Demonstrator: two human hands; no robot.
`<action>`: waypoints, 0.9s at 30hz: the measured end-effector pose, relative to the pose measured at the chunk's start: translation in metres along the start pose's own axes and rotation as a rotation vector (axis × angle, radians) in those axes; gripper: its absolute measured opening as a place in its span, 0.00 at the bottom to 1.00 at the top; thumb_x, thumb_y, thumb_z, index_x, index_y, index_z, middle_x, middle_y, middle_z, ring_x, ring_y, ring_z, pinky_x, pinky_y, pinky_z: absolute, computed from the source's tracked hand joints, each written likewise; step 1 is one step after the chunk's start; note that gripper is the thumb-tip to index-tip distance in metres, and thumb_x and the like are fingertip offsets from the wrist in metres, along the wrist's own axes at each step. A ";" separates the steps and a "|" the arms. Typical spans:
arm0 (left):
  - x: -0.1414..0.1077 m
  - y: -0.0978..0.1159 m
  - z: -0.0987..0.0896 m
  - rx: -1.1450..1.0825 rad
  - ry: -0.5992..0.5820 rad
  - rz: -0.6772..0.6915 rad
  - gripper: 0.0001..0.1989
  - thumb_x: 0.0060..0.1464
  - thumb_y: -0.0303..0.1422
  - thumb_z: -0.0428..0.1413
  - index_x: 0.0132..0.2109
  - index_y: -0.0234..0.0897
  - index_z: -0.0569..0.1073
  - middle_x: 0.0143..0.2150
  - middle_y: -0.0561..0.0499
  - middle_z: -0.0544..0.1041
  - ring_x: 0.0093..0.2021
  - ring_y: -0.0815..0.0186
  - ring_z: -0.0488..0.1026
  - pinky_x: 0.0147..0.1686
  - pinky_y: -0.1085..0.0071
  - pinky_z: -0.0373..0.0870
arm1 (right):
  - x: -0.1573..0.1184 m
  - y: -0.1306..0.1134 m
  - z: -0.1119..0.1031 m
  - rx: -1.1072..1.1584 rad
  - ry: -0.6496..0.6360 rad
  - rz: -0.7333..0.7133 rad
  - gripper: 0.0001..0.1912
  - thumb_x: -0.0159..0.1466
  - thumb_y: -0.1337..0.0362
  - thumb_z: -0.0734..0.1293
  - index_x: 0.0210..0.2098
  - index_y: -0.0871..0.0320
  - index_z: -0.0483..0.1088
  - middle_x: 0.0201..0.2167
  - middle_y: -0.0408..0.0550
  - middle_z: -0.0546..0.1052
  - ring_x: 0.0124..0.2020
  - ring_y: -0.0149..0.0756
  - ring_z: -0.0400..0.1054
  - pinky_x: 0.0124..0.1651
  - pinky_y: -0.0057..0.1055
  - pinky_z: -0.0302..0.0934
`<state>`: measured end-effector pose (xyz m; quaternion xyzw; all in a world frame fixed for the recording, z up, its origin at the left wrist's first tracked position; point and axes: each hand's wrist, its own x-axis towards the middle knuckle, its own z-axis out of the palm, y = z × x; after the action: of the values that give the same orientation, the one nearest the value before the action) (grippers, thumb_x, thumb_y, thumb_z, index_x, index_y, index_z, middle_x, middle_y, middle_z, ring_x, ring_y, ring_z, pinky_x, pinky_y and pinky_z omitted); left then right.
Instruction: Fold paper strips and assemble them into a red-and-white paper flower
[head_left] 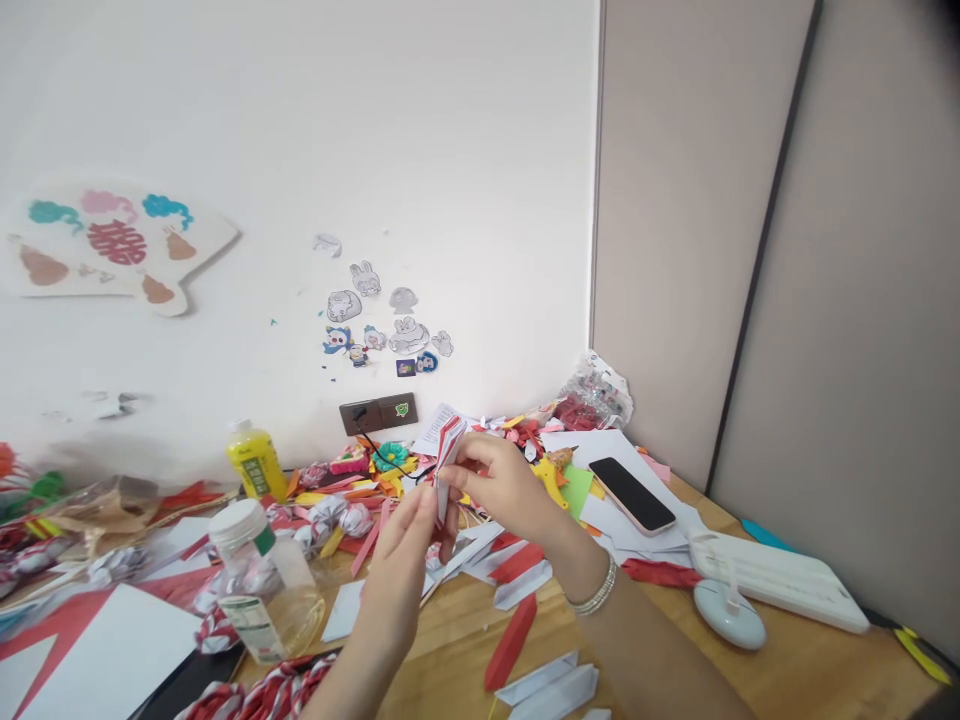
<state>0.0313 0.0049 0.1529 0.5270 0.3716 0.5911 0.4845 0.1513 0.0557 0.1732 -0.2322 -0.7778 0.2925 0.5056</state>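
A folded red and white paper piece [448,452] stands upright between my two hands, above the middle of the cluttered table. My left hand [409,530] pinches its lower end from the left. My right hand [491,480], with a bracelet on its wrist, grips it from the right with thumb and fingers. Below my hands lie folded white strips [551,688] and a folded red strip [511,642]. More red and white folded strips [517,562] lie just under my right wrist.
A clear jar [268,590] and a yellow bottle [257,462] stand left. A black phone [632,495] rests on white sheets at right, near a white device [780,575]. Twisted red and white paper [262,692] lies at the front. A wall socket [379,412] is behind.
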 end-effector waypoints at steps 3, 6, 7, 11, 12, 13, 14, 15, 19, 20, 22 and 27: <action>0.000 -0.003 0.002 0.119 0.076 0.099 0.20 0.50 0.47 0.52 0.22 0.37 0.63 0.17 0.58 0.59 0.18 0.73 0.54 0.20 0.75 0.50 | 0.000 0.001 0.001 0.016 -0.056 -0.018 0.07 0.61 0.66 0.61 0.28 0.61 0.68 0.29 0.44 0.68 0.32 0.30 0.62 0.36 0.26 0.57; -0.002 -0.004 0.002 0.115 0.073 0.099 0.19 0.51 0.47 0.51 0.22 0.37 0.62 0.17 0.59 0.59 0.17 0.74 0.52 0.19 0.75 0.49 | -0.001 0.000 -0.002 0.002 -0.110 -0.058 0.08 0.61 0.68 0.60 0.26 0.60 0.67 0.30 0.44 0.68 0.34 0.31 0.62 0.39 0.27 0.57; -0.002 -0.004 0.002 0.090 0.064 0.082 0.19 0.51 0.46 0.51 0.22 0.37 0.63 0.17 0.59 0.59 0.17 0.74 0.52 0.19 0.75 0.48 | -0.001 -0.001 -0.003 -0.011 -0.110 -0.064 0.09 0.61 0.69 0.60 0.25 0.60 0.65 0.29 0.43 0.67 0.34 0.30 0.62 0.39 0.27 0.56; -0.004 -0.001 0.002 -0.088 -0.034 -0.041 0.16 0.51 0.45 0.51 0.28 0.36 0.65 0.18 0.60 0.59 0.17 0.75 0.50 0.19 0.76 0.46 | -0.001 -0.002 -0.004 -0.014 -0.076 -0.070 0.11 0.61 0.68 0.60 0.22 0.59 0.61 0.25 0.40 0.63 0.29 0.28 0.59 0.34 0.24 0.54; -0.005 -0.001 0.002 -0.118 -0.056 -0.064 0.15 0.52 0.44 0.50 0.28 0.36 0.65 0.18 0.60 0.59 0.17 0.75 0.50 0.19 0.77 0.46 | -0.001 -0.002 -0.004 -0.016 -0.068 -0.075 0.11 0.61 0.68 0.61 0.22 0.59 0.60 0.24 0.40 0.62 0.29 0.28 0.58 0.33 0.24 0.53; -0.005 0.000 0.002 -0.128 -0.065 -0.074 0.15 0.53 0.44 0.50 0.29 0.36 0.65 0.19 0.60 0.59 0.17 0.76 0.50 0.19 0.77 0.46 | 0.000 -0.002 -0.004 -0.023 -0.062 -0.080 0.11 0.61 0.68 0.61 0.21 0.59 0.60 0.24 0.40 0.62 0.29 0.28 0.58 0.33 0.24 0.53; -0.005 0.000 0.002 -0.114 -0.058 -0.066 0.14 0.53 0.43 0.49 0.29 0.37 0.65 0.19 0.60 0.60 0.17 0.75 0.50 0.19 0.76 0.47 | 0.000 -0.001 -0.004 -0.033 -0.058 -0.082 0.11 0.61 0.68 0.61 0.21 0.60 0.60 0.24 0.40 0.62 0.29 0.28 0.58 0.33 0.24 0.53; -0.004 0.001 0.001 -0.075 -0.048 -0.047 0.15 0.54 0.43 0.48 0.28 0.37 0.65 0.18 0.59 0.61 0.17 0.75 0.51 0.20 0.76 0.48 | 0.000 0.001 -0.004 -0.039 -0.061 -0.080 0.11 0.61 0.68 0.61 0.22 0.60 0.61 0.24 0.40 0.63 0.29 0.28 0.59 0.34 0.25 0.54; 0.002 0.002 -0.006 0.191 -0.008 0.061 0.16 0.52 0.44 0.50 0.25 0.36 0.67 0.19 0.55 0.65 0.20 0.71 0.59 0.24 0.74 0.55 | -0.001 0.004 -0.006 -0.037 -0.046 -0.057 0.03 0.60 0.66 0.62 0.33 0.59 0.66 0.34 0.44 0.69 0.34 0.30 0.63 0.38 0.28 0.58; 0.004 0.003 -0.009 0.247 0.019 0.079 0.15 0.51 0.43 0.51 0.26 0.36 0.68 0.19 0.55 0.66 0.21 0.70 0.59 0.25 0.73 0.56 | -0.002 0.004 -0.007 -0.054 -0.002 -0.064 0.07 0.60 0.66 0.63 0.39 0.58 0.66 0.40 0.46 0.69 0.37 0.31 0.63 0.40 0.29 0.59; 0.007 0.005 -0.012 0.304 0.082 0.100 0.13 0.50 0.42 0.52 0.28 0.36 0.69 0.21 0.54 0.68 0.22 0.70 0.59 0.25 0.74 0.56 | -0.003 0.003 -0.009 -0.149 0.076 -0.127 0.19 0.59 0.67 0.64 0.49 0.53 0.60 0.50 0.48 0.64 0.42 0.32 0.63 0.45 0.31 0.59; 0.009 0.007 -0.014 0.323 0.150 0.104 0.12 0.48 0.42 0.53 0.29 0.37 0.70 0.24 0.55 0.68 0.23 0.70 0.59 0.24 0.75 0.56 | -0.003 0.001 -0.015 -0.568 0.088 -0.376 0.16 0.63 0.66 0.59 0.50 0.56 0.61 0.49 0.51 0.66 0.49 0.39 0.58 0.52 0.38 0.54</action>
<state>0.0169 0.0123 0.1595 0.5710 0.4691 0.5854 0.3334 0.1667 0.0580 0.1750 -0.2285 -0.8349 -0.0443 0.4988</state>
